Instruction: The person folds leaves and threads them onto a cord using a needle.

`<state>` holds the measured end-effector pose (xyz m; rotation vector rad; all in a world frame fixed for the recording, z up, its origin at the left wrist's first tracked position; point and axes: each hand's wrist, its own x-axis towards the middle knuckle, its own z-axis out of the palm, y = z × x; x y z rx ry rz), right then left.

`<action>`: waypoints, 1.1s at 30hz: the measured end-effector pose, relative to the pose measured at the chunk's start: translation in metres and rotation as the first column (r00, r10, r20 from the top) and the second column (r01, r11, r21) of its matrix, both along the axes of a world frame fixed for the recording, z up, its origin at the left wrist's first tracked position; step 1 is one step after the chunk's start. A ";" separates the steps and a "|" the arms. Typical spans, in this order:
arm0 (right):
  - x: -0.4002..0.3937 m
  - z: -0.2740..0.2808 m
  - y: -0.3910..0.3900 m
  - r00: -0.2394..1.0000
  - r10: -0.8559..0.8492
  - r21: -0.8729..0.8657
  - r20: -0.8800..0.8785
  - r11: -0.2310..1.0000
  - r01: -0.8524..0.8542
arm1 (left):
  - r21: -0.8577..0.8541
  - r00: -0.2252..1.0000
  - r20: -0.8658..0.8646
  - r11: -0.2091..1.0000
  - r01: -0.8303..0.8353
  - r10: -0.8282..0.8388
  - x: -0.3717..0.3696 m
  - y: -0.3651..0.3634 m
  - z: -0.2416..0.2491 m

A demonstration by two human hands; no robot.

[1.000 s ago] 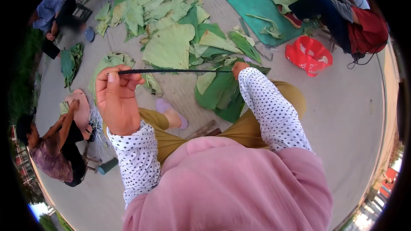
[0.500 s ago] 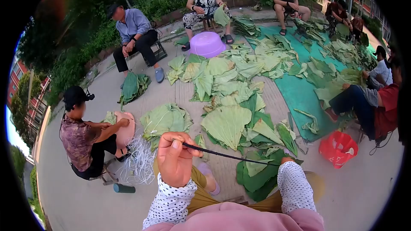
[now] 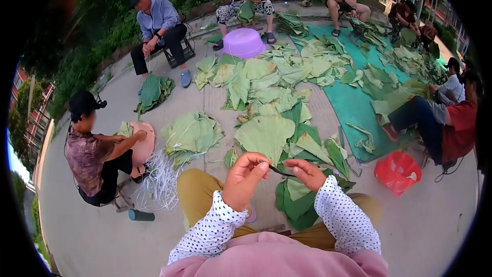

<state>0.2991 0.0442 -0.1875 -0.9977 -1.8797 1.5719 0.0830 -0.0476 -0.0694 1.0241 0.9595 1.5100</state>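
Above my lap, my left hand (image 3: 245, 180) is closed in a pinch on one end of a thin black cord (image 3: 281, 171). Close by on the right, my right hand (image 3: 307, 174) has thumb and fingers together at the cord's other end. Only a short length shows between the hands. Dark green leaves (image 3: 302, 202) lie in a stack beneath my right hand, partly hidden by my sleeve. Just beyond my fingers spreads a big pale green leaf (image 3: 264, 136) on top of other leaves.
A tied leaf bundle (image 3: 192, 136) and white strings (image 3: 160, 182) lie to the left, near a green cylinder (image 3: 141, 215). A red plastic bag (image 3: 397, 173) stands right. Farther off are a purple basin (image 3: 243, 44), a green mat (image 3: 353, 118) and several seated people handling leaves.
My right hand has come up from the leaf stack towards my left hand, which moved right and slightly lower. The cord, stretched long before, now shows only a short span.
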 end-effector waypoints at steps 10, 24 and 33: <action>0.004 0.059 -0.004 0.968 0.041 -0.357 -0.249 0.925 -0.131 | -0.134 0.940 -0.286 0.979 0.151 -0.184 0.026 0.034 -0.048; 0.024 0.030 0.020 0.998 -0.054 0.161 0.034 0.986 0.048 | -0.887 0.991 -0.046 0.452 -0.097 0.124 -0.034 0.118 -0.302; 0.014 0.030 0.040 0.990 0.014 0.160 0.137 0.986 -0.036 | -0.981 0.944 0.098 0.187 0.040 0.315 -0.013 0.168 -0.412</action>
